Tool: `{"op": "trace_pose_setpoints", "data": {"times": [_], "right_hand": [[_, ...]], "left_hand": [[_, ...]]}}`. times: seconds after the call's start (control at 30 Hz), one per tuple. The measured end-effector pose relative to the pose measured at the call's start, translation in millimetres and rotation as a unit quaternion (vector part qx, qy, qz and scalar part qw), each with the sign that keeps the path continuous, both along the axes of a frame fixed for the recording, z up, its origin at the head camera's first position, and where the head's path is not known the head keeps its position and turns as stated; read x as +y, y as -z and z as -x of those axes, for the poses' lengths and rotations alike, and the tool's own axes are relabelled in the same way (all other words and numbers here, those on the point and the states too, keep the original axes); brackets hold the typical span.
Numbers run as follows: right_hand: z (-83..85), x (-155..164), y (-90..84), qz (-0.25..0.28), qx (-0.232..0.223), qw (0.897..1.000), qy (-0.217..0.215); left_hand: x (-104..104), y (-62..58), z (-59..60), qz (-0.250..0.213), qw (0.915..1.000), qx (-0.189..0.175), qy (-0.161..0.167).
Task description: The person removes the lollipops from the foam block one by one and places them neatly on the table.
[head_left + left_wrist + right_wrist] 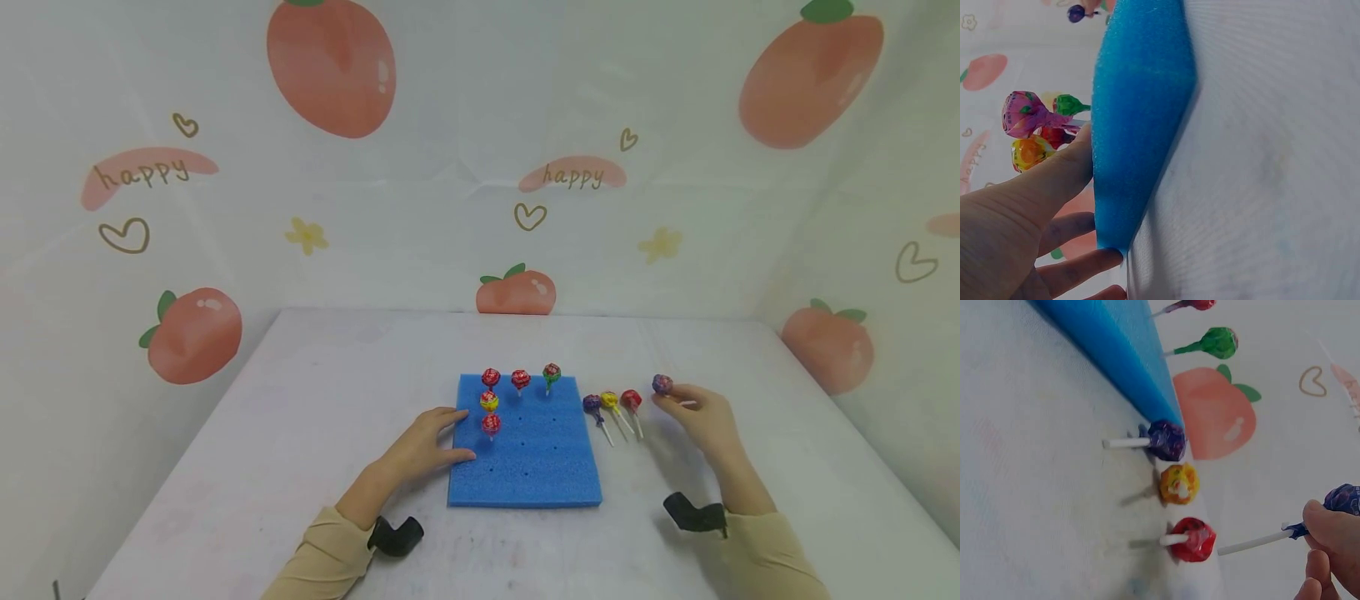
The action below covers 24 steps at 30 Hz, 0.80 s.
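Head view, overall: a person's two hands work on a white table [300,433] in front of a backdrop printed with peaches and hearts.
Foam block: a blue foam block [525,450] lies flat on the table between the hands, its top dotted with small holes.
Left hand: the left hand [427,442] rests at the block's left edge with fingers spread and nearly straight; in the left wrist view the fingertips [1082,265] press against the foam's side and nothing is pinched.
Right hand: the right hand [701,417] sits right of the block and pinches the stick of a purple lollipop [662,384] between thumb and fingers, the sweet raised just above the table.
Right wrist view: the held lollipop's white stick [1254,542] juts out from the fingers [1329,528].
Standing lollipops: five stand upright in the foam, namely two red ones [491,377] and a green one [552,372] along the far row, then a yellow one [489,401] and another red one [491,424] down the left column.
Loose lollipops: a purple [592,405], a yellow [609,400] and a red lollipop [632,401] lie side by side on the table, between the block and the right hand.
Contact among the loose three: seemingly apart, though the head view is too small to be sure.
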State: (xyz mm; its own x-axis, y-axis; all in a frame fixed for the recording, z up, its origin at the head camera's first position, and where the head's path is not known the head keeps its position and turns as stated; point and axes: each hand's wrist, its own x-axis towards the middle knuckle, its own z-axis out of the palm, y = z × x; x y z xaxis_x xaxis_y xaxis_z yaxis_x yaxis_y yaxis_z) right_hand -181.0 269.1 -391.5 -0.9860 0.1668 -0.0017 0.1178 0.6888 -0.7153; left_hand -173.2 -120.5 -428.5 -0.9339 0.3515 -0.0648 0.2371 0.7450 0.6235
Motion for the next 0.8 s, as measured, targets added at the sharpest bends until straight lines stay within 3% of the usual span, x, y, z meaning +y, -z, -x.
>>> {"op": "trace_pose_setpoints", "data": {"times": [0.17, 0.8], "right_hand": [[-0.4, 6, 5.0, -0.005, 0.007, 1.0, 0.004], [12.7, 19, 23.5, 0.002, -0.069, 0.997, 0.02]], "left_hand": [[0, -0.1, -0.4, -0.001, 1.0, 0.0, 0.001], [0, 1.2, 1.0, 0.005, 1.0, 0.001, 0.003]]}}
